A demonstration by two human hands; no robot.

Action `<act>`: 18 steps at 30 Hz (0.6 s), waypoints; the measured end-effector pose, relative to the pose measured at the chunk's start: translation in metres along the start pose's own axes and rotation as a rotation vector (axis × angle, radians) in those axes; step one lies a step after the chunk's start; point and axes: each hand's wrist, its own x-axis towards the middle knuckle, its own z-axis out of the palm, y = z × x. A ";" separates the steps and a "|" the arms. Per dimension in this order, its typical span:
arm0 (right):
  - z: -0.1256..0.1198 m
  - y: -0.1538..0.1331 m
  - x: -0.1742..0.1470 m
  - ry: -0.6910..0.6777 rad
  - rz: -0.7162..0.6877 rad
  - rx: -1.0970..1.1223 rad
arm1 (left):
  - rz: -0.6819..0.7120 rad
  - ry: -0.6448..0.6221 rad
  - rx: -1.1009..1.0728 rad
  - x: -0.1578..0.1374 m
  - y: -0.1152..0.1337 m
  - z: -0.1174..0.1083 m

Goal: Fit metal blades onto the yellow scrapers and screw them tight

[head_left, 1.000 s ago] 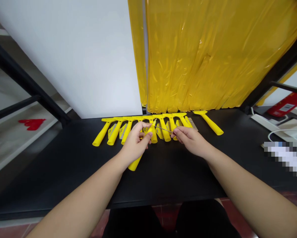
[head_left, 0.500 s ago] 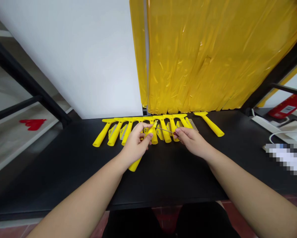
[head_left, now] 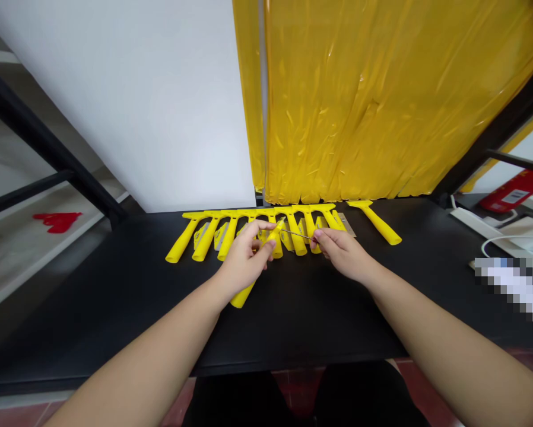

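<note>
My left hand (head_left: 247,252) is closed around a yellow scraper handle (head_left: 243,295), whose round end slants down toward me while its head points up and right. Between thumb and fingers, my right hand (head_left: 338,246) grips a screwdriver (head_left: 298,235); its thin metal shaft reaches left to the head of the held scraper. Whether the tip sits in a screw is too small to tell. Behind both hands lies a row of T-shaped yellow scraper handles (head_left: 183,239), with yellow clamp pieces and metal blades (head_left: 346,224) between them. My left hand hides part of the row.
One separate yellow handle (head_left: 382,225) lies at the right on the black table (head_left: 115,314). A white panel (head_left: 168,107) and yellow plastic sheeting (head_left: 382,107) stand behind. Black frame bars (head_left: 48,142) flank the table. A red box (head_left: 520,188) and white items with a cable are at far right.
Both hands keep almost the same places. The held scraper's head has tilted very slightly to the right, and the right hand has shifted a touch left.
</note>
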 end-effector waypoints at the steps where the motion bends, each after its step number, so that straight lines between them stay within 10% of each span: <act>1: 0.001 0.001 -0.001 0.003 -0.031 0.027 | -0.011 -0.002 -0.009 0.000 -0.001 0.000; 18: -0.001 0.001 -0.003 -0.011 -0.101 0.027 | -0.016 0.038 -0.064 0.001 0.001 -0.004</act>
